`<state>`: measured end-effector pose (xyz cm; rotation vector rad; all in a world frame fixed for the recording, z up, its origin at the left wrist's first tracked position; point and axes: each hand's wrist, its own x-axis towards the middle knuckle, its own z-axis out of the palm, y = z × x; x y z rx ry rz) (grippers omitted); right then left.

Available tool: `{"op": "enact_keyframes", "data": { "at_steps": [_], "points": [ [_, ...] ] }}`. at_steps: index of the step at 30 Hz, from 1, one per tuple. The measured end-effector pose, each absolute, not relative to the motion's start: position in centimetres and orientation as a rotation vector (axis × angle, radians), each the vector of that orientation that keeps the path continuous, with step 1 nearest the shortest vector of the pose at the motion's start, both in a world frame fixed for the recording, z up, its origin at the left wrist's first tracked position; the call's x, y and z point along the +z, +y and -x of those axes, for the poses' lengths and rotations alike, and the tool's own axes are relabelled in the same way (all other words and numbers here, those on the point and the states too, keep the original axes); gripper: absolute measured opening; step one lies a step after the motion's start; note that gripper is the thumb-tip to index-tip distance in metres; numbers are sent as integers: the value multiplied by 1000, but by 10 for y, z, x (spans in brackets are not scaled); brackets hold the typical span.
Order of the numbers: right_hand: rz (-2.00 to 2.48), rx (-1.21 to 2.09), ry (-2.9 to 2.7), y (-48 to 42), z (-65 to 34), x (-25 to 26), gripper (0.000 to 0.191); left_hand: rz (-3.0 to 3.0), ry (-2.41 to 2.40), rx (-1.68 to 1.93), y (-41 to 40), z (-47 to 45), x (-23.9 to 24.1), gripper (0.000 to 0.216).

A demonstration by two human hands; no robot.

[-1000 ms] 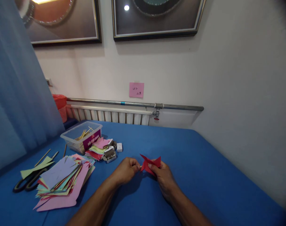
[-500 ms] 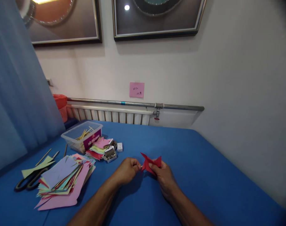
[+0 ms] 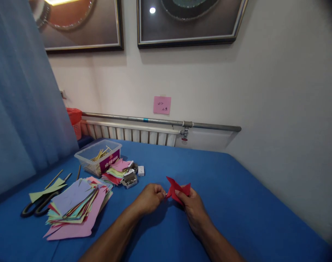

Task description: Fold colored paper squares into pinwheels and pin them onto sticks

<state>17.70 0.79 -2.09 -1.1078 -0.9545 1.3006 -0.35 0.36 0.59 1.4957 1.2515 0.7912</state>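
Observation:
A red paper pinwheel [image 3: 175, 191] with pointed, folded corners is in my right hand [image 3: 194, 205]. My right thumb presses on its front, and the other fingers are behind it. Close by on the left, my left hand [image 3: 152, 198] has its thumb and forefinger pinched together at the pinwheel's left corner. What those fingertips hold is too small to make out. Both hands are above the blue table cover [image 3: 166, 236].
On the left lie a stack of cut coloured paper [image 3: 73, 198] and black-handled scissors [image 3: 40, 205]. Behind are a clear plastic box [image 3: 97, 158] with thin sticks, a smaller paper pile [image 3: 118, 173], an open box of small metal pieces [image 3: 130, 180] and a small white box [image 3: 141, 171].
The view has shifted slightly, so everything sits a little further right. Both hands stay at the pinwheel in nearly the same pose, the left fingertips still at its left corner.

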Motion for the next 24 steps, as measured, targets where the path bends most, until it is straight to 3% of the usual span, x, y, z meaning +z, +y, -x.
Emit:
{"op": "enact_keyframes", "data": {
  "at_steps": [24],
  "points": [
    [1063, 1339, -993, 7, -179, -16, 38, -1477, 1234, 820, 3, 2, 4, 23]
  ]
}}
